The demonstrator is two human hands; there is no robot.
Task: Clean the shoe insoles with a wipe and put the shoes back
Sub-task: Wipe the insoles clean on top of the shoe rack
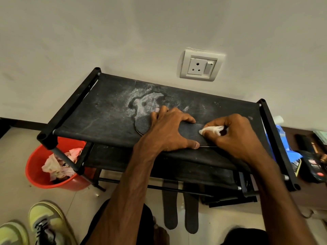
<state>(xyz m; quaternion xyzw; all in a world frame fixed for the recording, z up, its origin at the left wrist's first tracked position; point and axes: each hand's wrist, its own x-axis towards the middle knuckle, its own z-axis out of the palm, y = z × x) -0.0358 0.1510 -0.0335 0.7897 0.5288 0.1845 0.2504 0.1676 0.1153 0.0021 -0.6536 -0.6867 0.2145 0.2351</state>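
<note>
A dark insole lies flat on the top shelf of the black shoe rack. My left hand presses it down with spread fingers and covers its middle. My right hand pinches a crumpled white wipe against the insole's right end. Two more dark insoles lie side by side on the floor in front of the rack. A pair of yellow-green sneakers stands on the floor at the lower left.
A red bucket with crumpled paper sits under the rack's left corner. A wall socket is above the rack. Blue packaging and dark boxes lie on a brown surface to the right. The shelf fabric has white dusty stains.
</note>
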